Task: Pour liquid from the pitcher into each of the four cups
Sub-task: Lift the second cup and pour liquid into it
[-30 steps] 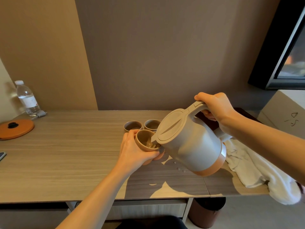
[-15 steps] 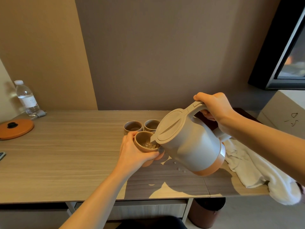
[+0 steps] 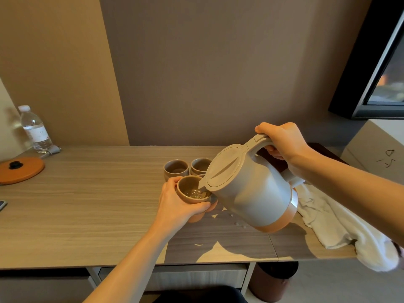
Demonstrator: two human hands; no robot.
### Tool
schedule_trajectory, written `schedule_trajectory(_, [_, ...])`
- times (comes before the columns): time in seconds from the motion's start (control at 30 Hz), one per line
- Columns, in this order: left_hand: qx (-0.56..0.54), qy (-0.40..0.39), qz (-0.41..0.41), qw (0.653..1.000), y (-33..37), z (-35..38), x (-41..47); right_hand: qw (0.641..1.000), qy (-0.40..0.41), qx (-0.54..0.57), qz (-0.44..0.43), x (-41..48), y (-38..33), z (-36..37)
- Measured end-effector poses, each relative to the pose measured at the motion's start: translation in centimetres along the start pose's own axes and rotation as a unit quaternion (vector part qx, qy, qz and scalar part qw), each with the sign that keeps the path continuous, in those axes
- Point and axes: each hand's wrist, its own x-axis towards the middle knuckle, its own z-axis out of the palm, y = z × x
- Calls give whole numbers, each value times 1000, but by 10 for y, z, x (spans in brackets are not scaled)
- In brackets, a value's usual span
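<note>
Pitcher [image 3: 251, 191]: tilted by the right hand [image 3: 282, 141], clenched round the handle, so the spout overhangs.
Cup [image 3: 192, 190]: wrapped by the left hand [image 3: 177, 204], raised beneath the spout to catch liquid.

Single view from the camera on my head, wide-angle, facing forward and down across the desk [image 3: 91, 206] toward the wall [image 3: 218, 73]. My two forearms enter from the lower edge, close to the lens. No second view shares the scene.
</note>
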Motion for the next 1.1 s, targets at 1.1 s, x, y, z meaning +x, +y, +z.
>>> schedule_trajectory(1.1, [-45, -4, -24, 999, 1, 1, -11, 1000, -10, -1, -10, -3, 2, 5])
